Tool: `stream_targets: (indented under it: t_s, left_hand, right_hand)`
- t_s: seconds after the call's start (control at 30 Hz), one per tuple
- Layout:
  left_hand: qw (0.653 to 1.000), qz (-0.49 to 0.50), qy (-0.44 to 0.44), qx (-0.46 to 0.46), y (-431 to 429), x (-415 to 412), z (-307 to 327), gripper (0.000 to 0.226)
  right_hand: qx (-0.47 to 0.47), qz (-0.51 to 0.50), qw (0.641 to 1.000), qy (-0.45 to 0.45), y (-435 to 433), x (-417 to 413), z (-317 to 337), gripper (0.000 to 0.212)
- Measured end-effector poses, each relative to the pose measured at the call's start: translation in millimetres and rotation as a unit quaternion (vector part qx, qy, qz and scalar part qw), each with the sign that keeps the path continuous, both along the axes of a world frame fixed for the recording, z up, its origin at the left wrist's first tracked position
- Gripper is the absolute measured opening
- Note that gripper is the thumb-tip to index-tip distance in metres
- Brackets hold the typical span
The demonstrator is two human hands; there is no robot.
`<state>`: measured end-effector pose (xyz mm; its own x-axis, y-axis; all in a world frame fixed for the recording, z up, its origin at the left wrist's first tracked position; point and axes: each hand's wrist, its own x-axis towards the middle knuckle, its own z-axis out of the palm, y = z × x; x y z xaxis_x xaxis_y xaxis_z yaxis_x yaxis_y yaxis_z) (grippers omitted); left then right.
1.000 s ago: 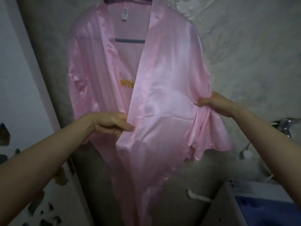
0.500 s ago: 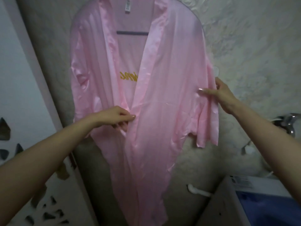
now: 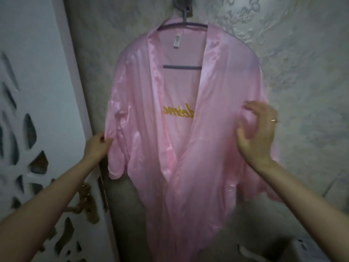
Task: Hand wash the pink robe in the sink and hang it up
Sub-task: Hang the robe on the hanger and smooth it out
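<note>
1. Two bare forearms reach up from the bottom corners, and both hands have moved in the last half second. The left hand point(image 3: 97, 146) has left the robe's front band and gone out to the sleeve on its own side. The right hand point(image 3: 258, 133) has given up its pinch at the other sleeve.
2. The left hand's grip is narrow: thumb and fingertips close on that sleeve's hem, holding a small fold of cloth. It is just beside the edge of the white door point(image 3: 37, 91), above the brass handle point(image 3: 85, 201).
3. The right hand is wide, its fingers point(image 3: 250, 107) spread and loosely bent, the thumb apart from them, and it holds nothing. It lies in front of the far sleeve, but blur hides whether the tips touch the cloth. A ring point(image 3: 273, 120) shows on one finger.
4. Just beyond the hands the pink robe point(image 3: 217, 129) hangs full length with its front open. This shows gold lettering point(image 3: 178, 111) on the inside back and a white label point(image 3: 176, 41) under the collar.
5. Higher up, its shoulders sit on a grey hanger point(image 3: 182, 67) caught on a hook point(image 3: 186, 8) on the textured wall point(image 3: 302, 72). The top of the hanger and the hook have come into view as the head tilted up.
6. Judging by this, the robe is already hung. The move from the centre band to the sleeves suggests a last spreading of the cloth so that it dries flat.
</note>
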<state>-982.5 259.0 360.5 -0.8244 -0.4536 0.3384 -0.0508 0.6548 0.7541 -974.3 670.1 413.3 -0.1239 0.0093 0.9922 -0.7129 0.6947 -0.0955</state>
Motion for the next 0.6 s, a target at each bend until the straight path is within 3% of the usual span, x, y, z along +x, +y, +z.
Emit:
stream_targets:
  t_s: [0.1,0.17,0.23,0.27,0.33,0.37,0.43,0.47,0.53,0.57,0.6]
  left_hand:
    - [0.987,-0.039,0.066,0.141,-11.5,23.8,4.5,0.018]
    - [0.963,-0.079,0.068,0.249,-19.2,42.8,9.3,0.018]
    - [0.94,-0.085,0.07,0.323,-28.9,60.0,15.7,0.012]
    - [0.933,-0.071,0.078,0.344,-34.2,66.8,19.8,0.018]
    - [0.92,-0.07,0.092,0.374,-35.8,81.1,30.9,0.023]
    - [0.916,-0.09,0.096,0.38,-33.6,87.4,36.1,0.023]
    - [0.932,-0.11,0.094,0.331,-27.4,94.1,42.9,0.033]
    - [0.95,-0.093,0.096,0.282,-28.2,95.3,42.7,0.034]
    - [0.968,-0.042,0.103,0.223,-37.8,100.0,41.5,0.039]
    - [0.975,-0.023,0.103,0.197,-44.8,104.0,42.9,0.038]
    - [0.983,-0.005,0.099,0.155,-54.2,108.2,44.9,0.032]
  right_hand:
    - [0.159,0.152,0.974,-0.046,-78.2,18.2,-20.7,0.024]
    - [0.222,0.219,0.93,-0.193,-125.8,15.5,-44.5,0.027]
    - [0.219,0.261,0.859,-0.381,-170.9,12.8,-64.9,0.023]
    - [0.196,0.288,0.805,-0.48,-193.3,13.3,-73.5,0.019]
    - [0.099,0.343,0.637,-0.683,-234.7,17.8,-88.1,0.035]
    - [0.05,0.366,0.547,-0.752,-252.8,20.7,-96.9,0.046]
    - [-0.026,0.424,0.417,-0.804,-281.8,26.9,-114.8,0.066]
    - [-0.074,0.467,0.369,-0.8,-293.0,30.1,-122.6,0.073]
    - [-0.208,0.562,0.28,-0.75,-307.9,36.5,-128.2,0.061]
    - [-0.268,0.593,0.255,-0.716,-311.4,39.7,-126.5,0.05]
    - [-0.303,0.61,0.254,-0.686,-312.1,41.7,-124.2,0.042]
